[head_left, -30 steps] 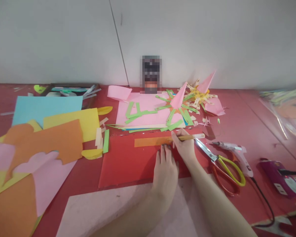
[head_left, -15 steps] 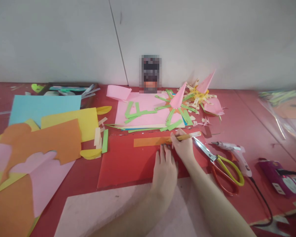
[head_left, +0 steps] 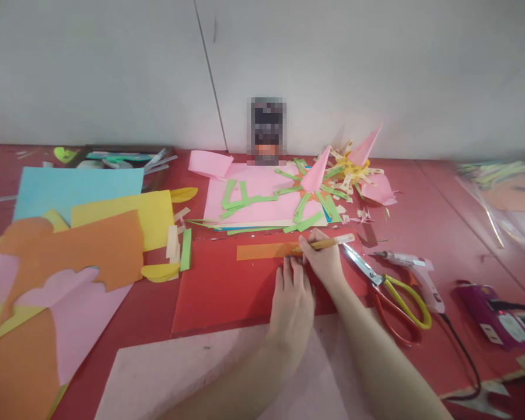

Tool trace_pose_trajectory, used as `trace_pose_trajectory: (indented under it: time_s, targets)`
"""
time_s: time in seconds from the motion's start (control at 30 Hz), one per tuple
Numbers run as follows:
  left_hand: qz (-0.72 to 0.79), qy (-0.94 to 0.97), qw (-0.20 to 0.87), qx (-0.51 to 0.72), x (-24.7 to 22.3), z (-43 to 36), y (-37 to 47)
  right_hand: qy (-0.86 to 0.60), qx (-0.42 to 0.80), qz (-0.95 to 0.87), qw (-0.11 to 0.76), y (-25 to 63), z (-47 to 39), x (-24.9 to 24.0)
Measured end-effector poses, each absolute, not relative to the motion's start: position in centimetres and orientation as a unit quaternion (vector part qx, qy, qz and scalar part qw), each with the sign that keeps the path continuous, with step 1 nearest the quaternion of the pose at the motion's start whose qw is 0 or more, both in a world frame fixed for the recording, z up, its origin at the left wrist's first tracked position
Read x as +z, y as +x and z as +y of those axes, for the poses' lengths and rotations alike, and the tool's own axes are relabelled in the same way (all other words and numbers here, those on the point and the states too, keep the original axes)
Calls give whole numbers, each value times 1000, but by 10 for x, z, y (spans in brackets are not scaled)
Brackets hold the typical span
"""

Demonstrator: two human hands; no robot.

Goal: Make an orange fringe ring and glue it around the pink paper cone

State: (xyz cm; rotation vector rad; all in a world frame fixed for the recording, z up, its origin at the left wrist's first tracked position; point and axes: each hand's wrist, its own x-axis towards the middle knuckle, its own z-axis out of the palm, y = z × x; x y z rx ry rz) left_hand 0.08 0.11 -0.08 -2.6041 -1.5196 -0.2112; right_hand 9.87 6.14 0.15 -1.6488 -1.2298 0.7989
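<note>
An orange paper strip [head_left: 262, 251] lies lengthwise on a red sheet [head_left: 227, 291]. My right hand [head_left: 321, 256] grips a yellow pen [head_left: 324, 243] with a whitish end, its tip down at the right part of the strip. Flat on the red sheet rests my left hand [head_left: 293, 291], fingers stretched out and their tips at the strip's lower edge. Whatever the pen has marked is too small to make out. Just right of my right hand lie scissors [head_left: 378, 280] with one yellow and one red handle.
A pink glue gun [head_left: 413, 268] and a purple power socket box [head_left: 494, 318] are at the right. Paper flowers with pink cones [head_left: 317, 172] stand behind the red sheet. Coloured sheets [head_left: 100, 245] cover the left, and a dark tray [head_left: 114, 153] sits by the wall.
The pen and my right hand have shifted slightly to the left along the strip. My left hand stays in place.
</note>
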Motion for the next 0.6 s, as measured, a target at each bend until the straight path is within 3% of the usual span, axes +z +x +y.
trace_pose_trajectory:
  time_s: [0.6]
  targets:
    - [-504, -858, 42, -88, -3, 2, 1, -679, 294, -495, 456, 99, 61, 4]
